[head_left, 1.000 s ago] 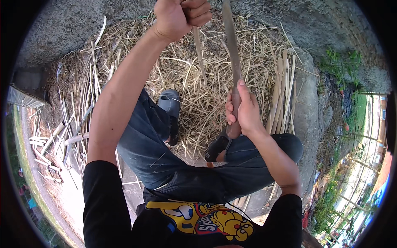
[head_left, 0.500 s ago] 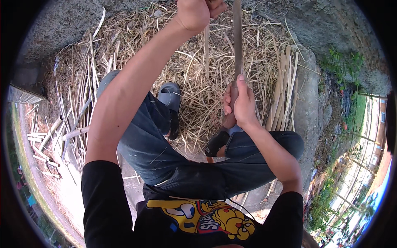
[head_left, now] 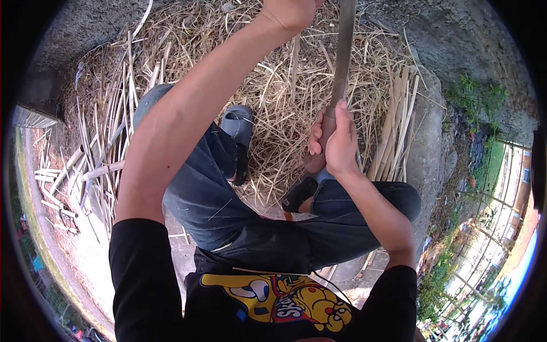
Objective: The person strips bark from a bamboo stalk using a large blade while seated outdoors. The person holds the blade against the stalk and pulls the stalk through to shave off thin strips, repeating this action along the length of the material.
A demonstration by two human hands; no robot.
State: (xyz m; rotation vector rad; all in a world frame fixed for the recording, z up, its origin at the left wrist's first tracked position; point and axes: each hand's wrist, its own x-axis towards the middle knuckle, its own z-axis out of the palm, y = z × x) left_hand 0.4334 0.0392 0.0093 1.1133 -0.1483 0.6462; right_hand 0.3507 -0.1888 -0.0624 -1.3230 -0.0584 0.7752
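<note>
The right hand [head_left: 336, 148] has its grip closed round the handle of a long blade [head_left: 343, 51], which runs straight away from the body. The left hand [head_left: 290, 11], fisted on a thin strip [head_left: 295, 57], lies farther out, just left of the blade above the straw [head_left: 273, 119].

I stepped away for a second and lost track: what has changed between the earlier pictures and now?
The left hand has risen to the picture's top edge, drawing the thin strip up. The right hand stays clamped on the knife handle, blade pointing up. Legs and straw pile unchanged.
</note>
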